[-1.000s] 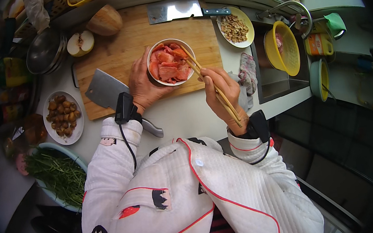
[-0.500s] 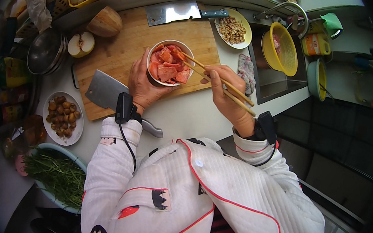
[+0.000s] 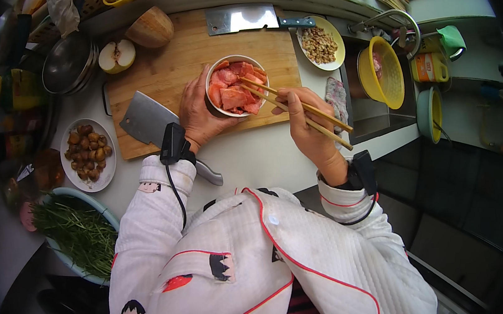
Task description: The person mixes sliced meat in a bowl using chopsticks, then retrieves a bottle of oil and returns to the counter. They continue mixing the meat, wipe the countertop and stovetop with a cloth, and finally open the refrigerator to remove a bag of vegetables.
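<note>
A round white bowl (image 3: 232, 57) is over the smooth, rectangular wooden board (image 3: 153, 72), near its front edge, bare wood beyond. A grey metal cleaver (image 3: 146, 118) with a squarish blade crosses that edge on the left. The left hand (image 3: 201, 112) has its fingers curled around the bowl; the right hand (image 3: 312, 121) clamps slim wooden chopsticks (image 3: 336, 122), tips at glossy red slices (image 3: 233, 97) inside.

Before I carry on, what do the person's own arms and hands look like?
The left hand and right hand are bare, ungloved. At each wrist is a black, box-like device with a thin black cable. The white, quilted-looking left sleeve shows printed cartoon faces; the matching right sleeve has red piping by its cuff.
</note>
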Motion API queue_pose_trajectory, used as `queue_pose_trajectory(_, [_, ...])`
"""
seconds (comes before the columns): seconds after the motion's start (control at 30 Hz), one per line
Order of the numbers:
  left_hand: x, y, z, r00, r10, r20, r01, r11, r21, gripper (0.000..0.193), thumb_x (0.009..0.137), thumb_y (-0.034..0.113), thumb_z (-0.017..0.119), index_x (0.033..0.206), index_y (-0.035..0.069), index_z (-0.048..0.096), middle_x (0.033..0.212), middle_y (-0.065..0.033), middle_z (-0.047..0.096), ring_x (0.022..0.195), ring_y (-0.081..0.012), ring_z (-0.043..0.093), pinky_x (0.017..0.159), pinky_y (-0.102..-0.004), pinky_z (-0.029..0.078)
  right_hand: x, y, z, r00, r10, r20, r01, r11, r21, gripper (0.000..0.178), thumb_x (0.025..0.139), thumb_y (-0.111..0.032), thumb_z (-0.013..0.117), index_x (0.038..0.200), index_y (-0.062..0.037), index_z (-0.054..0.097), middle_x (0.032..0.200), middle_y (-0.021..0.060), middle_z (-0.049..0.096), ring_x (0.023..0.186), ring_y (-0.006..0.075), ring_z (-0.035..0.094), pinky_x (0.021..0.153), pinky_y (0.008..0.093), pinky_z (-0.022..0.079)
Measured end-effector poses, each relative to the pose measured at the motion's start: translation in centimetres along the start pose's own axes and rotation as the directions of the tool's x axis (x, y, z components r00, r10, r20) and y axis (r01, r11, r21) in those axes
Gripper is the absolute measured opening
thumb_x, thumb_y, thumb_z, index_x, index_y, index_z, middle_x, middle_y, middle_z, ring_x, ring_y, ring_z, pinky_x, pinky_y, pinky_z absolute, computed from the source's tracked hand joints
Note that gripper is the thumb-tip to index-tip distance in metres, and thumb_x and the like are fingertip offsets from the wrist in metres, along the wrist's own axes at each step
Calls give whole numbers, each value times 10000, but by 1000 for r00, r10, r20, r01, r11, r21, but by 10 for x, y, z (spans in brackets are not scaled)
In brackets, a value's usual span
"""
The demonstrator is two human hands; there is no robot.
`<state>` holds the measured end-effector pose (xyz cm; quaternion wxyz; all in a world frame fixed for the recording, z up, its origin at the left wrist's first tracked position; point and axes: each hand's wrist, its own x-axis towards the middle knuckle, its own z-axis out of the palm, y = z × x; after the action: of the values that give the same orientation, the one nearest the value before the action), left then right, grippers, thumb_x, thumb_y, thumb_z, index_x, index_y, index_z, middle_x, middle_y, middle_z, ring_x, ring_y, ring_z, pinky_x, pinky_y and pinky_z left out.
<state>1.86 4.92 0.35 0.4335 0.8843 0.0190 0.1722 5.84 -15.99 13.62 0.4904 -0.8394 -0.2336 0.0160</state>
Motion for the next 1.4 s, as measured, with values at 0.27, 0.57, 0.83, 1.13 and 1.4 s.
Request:
queue_pose_trajectory(0.27, [1, -2, 3, 999, 25, -29, -26, 999, -25, 1252, 513, 462, 973, 1511, 41, 344, 1312, -172, 567, 1164, -364, 560, 1013, -455, 476, 26, 20, 32, 989, -140, 44, 143, 987, -77, 148, 991, -91, 604, 1011, 28, 690, 870, 167, 685, 772, 273, 709, 668, 371, 544])
queue_pose_trajectory(0.57, [0, -2, 3, 999, 31, -45, -32, 999, -20, 1236, 521, 472, 968, 1503, 37, 357, 1292, -172, 578, 1156, -366, 570, 1005, -454, 481, 9, 32, 16, 960, 254, -115, -203, 920, 335, 339, 1091, -198, 455, 1102, 76, 653, 956, 174, 731, 802, 248, 752, 739, 289, 617])
queue_pose_trajectory(0.83, [1, -4, 4, 998, 49, -49, -50, 999, -21, 1236, 521, 465, 969, 1503, 34, 355, 1297, -172, 580, 1158, -365, 570, 1008, -455, 479, -3, 11, 1, 938, 346, -8, -315, 865, 390, 311, 1087, -180, 455, 1160, 61, 636, 1014, 165, 696, 800, 220, 741, 722, 285, 616])
queue_pose_trajectory(1.13, [0, -1, 2, 999, 14, -38, -14, 1000, -11, 1238, 519, 465, 969, 1505, 37, 354, 1293, -173, 582, 1161, -369, 567, 1011, -459, 476, 13, -3, 2, 998, 58, 22, -61, 982, 178, 224, 1055, -100, 514, 1114, 66, 651, 959, 129, 699, 770, 186, 741, 670, 247, 579])
queue_pose_trajectory(1.4, [-1, -3, 4, 1000, -22, -10, 21, 999, -33, 1255, 518, 463, 971, 1521, 59, 333, 1293, -180, 561, 1169, -373, 556, 1022, -463, 472, 0, -1, -1, 994, 26, 109, -25, 1000, -10, 187, 1031, -66, 547, 1081, 43, 691, 830, 100, 679, 671, 144, 707, 592, 235, 537])
